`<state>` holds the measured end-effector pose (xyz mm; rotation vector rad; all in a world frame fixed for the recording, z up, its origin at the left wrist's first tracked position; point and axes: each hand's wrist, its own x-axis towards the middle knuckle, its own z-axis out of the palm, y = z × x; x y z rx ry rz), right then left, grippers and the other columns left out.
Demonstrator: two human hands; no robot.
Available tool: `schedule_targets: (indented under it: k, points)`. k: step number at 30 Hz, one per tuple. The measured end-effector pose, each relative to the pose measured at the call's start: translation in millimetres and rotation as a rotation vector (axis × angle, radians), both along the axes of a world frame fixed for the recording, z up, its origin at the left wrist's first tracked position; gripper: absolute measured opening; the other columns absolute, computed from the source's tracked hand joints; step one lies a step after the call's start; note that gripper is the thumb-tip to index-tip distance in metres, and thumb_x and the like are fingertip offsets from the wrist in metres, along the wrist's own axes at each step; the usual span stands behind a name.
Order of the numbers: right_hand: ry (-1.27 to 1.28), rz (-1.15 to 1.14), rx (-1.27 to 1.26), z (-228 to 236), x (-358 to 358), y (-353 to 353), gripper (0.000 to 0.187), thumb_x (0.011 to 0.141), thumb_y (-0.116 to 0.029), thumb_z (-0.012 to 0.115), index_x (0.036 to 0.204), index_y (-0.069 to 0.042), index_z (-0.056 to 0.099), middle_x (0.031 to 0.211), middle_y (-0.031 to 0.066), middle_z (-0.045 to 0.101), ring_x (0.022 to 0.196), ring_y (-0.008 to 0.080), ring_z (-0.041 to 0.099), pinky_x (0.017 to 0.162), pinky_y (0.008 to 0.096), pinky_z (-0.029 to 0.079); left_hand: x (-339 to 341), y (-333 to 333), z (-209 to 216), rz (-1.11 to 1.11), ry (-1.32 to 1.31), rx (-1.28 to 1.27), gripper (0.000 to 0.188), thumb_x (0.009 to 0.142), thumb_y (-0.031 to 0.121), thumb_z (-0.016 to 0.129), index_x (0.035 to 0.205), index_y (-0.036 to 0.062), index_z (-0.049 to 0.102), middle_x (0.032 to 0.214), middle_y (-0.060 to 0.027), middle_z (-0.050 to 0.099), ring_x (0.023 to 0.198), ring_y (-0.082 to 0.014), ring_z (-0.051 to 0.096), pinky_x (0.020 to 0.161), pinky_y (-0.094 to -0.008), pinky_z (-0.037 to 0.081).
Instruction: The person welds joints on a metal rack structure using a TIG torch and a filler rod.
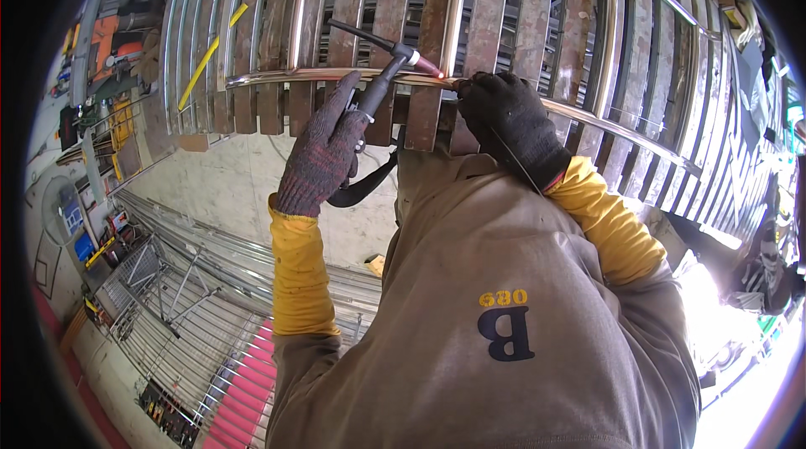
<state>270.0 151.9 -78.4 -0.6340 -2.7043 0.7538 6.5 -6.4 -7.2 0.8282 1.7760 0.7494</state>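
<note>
In my gloved left hand [321, 155] is a TIG welding torch [384, 84], its fingers wrapped round the dark handle. The torch's pinkish nozzle points right, and a small orange glow shows at its tip beside a joint in a shiny metal tube frame [281, 76]. Just right of the glow, my right hand [514, 120], in a dark glove, is closed with its fingertips at the long tube. A thin filler rod [522, 169] passes over the back of that glove toward the wrist; its front end is hidden by the fingers.
Beneath the frame lies a workbench of worn brown slats [344, 17]. A yellow strip [200, 74] lies at its left. Low on the left stand a rack of metal bars [172, 298] and a fan [60, 210]. A dark torch cable [363, 190] hangs below my left hand.
</note>
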Motion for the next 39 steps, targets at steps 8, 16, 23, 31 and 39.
schedule_targets:
  k: [8,16,23,31,39]
  points:
    - [0.035,-0.022,-0.029,-0.2,1.0,3.0,0.027,0.094,-0.023,0.072,0.116,-0.008,0.075,0.105,0.0135,0.071,0.096,0.0373,0.071,0.082,0.0513,0.058,-5.3,-0.3,-3.6,-0.06,0.09,0.001,0.057,0.112,0.02,0.059,0.167,0.017,0.047,0.113,-0.0144,0.072,0.081,-0.0183,0.067,0.077,-0.0368,0.058]
    - [0.338,0.015,0.076,-4.4,8.8,3.7,0.018,0.1,-0.018,0.069,0.115,-0.009,0.074,0.104,0.0126,0.074,0.097,0.0328,0.072,0.087,0.0479,0.057,-2.3,5.5,-0.6,-0.083,0.093,0.021,0.047,0.115,0.014,0.057,0.162,0.0145,0.056,0.094,0.0014,0.064,0.066,-0.0014,0.05,0.053,-0.0207,0.042]
    - [0.028,-0.008,0.021,-7.5,0.0,6.4,0.02,0.097,-0.017,0.07,0.114,-0.006,0.074,0.103,0.013,0.072,0.092,0.0353,0.071,0.081,0.0473,0.057,-9.9,-0.1,-12.2,-0.221,0.271,0.219,0.053,0.114,0.014,0.054,0.167,0.0143,0.049,0.091,0.0005,0.064,0.064,-0.0035,0.049,0.054,-0.0226,0.043]
    - [0.128,0.025,-0.046,2.9,4.2,14.3,0.025,0.095,-0.021,0.074,0.114,-0.005,0.075,0.109,0.0151,0.073,0.101,0.0373,0.071,0.085,0.0486,0.058,12.6,-2.7,2.1,0.011,0.039,0.047,0.058,0.113,0.015,0.056,0.17,0.0151,0.044,0.093,-0.0001,0.061,0.066,-0.0049,0.049,0.056,-0.0231,0.044]
    - [0.204,-0.091,-0.427,26.4,25.7,15.9,0.026,0.1,-0.013,0.073,0.121,0.001,0.075,0.122,0.0218,0.072,0.113,0.0413,0.069,0.1,0.0482,0.055,22.3,0.2,11.4,0.11,-0.035,-0.053,0.057,0.113,0.016,0.056,0.169,0.0148,0.045,0.09,0.0011,0.059,0.064,-0.005,0.048,0.056,-0.0234,0.044]
